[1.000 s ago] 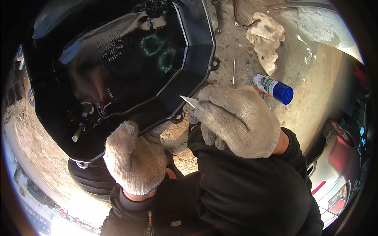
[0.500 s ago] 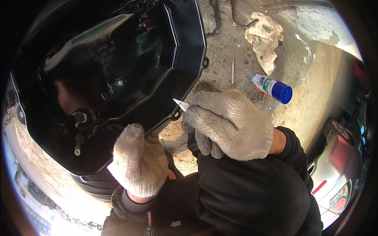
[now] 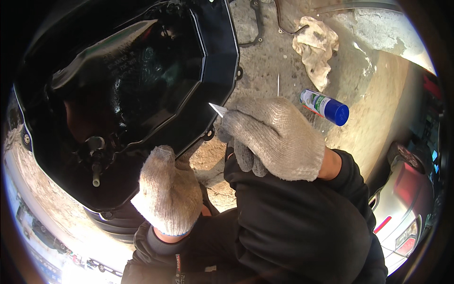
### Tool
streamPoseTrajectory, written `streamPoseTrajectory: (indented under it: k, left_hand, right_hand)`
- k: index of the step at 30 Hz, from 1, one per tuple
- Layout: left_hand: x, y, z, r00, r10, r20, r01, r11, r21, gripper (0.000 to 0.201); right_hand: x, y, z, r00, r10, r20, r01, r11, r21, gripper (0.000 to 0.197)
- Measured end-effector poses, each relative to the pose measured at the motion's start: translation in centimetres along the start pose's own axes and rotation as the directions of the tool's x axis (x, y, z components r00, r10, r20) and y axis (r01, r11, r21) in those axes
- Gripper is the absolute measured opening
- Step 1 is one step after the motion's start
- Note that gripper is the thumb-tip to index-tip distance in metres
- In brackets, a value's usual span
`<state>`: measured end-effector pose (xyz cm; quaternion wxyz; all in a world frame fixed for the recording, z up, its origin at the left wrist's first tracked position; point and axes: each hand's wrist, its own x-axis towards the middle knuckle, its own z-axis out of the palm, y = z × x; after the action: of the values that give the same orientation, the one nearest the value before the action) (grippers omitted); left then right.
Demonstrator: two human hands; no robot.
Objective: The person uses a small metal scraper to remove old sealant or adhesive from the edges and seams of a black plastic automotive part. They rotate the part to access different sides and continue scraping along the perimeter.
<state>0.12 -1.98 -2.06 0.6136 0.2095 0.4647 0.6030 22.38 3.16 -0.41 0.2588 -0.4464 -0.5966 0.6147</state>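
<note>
A large glossy black pan [image 3: 218,52], shaped like an oil pan with bolt eyes along its rim, fills the upper left and tilts toward me. My left hand [image 3: 168,194], in a pale knitted glove, is closed on its near edge; the fingers behind the rim are hidden. Gloved likewise, my right hand [image 3: 279,137] pinches a small pointed blade [image 3: 217,110] between thumb and forefinger. The blade's tip points up and left, over the pan's right edge; whether it touches is unclear. Inside the pan a short tube [image 3: 96,175] stands out near the lower left.
On the concrete beyond my right hand lie a spray can [image 3: 324,107] with a blue cap, a crumpled stained rag [image 3: 315,52] and a thin metal shaft [image 3: 278,85]. A dark bracket-like strip [image 3: 257,21] lies at the top. A silver car [image 3: 406,203] stands at the far right.
My right hand and the blade have moved slightly up. The pan's right edge has shifted a little left. The shaft's orange end is now hidden behind my right hand.
</note>
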Motion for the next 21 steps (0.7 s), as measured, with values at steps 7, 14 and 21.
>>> streamPoseTrajectory:
  k: [7, 14, 21]
  left_hand:
    - [-0.4, -0.2, -0.5, 1.000, -0.005, -0.019, 0.006, 0.998, 0.057, 0.030]
    - [-0.2, -0.9, -2.2, 0.984, 0.075, 0.162, -0.075, 0.997, -0.002, 0.028]
    - [-1.1, -0.6, -2.3, 0.964, 0.177, 0.197, -0.232, 0.922, 0.309, 0.025]
  right_hand:
    - [0.6, -0.1, -0.3, 0.987, 0.150, 0.061, -0.156, 0.983, 0.098, 0.032]
    - [1.2, 0.0, -0.2, 0.956, 0.270, 0.114, -0.288, 0.935, 0.205, 0.033]
    - [1.2, -0.2, 0.1, 0.959, 0.230, 0.165, -0.262, 0.944, 0.202, 0.034]
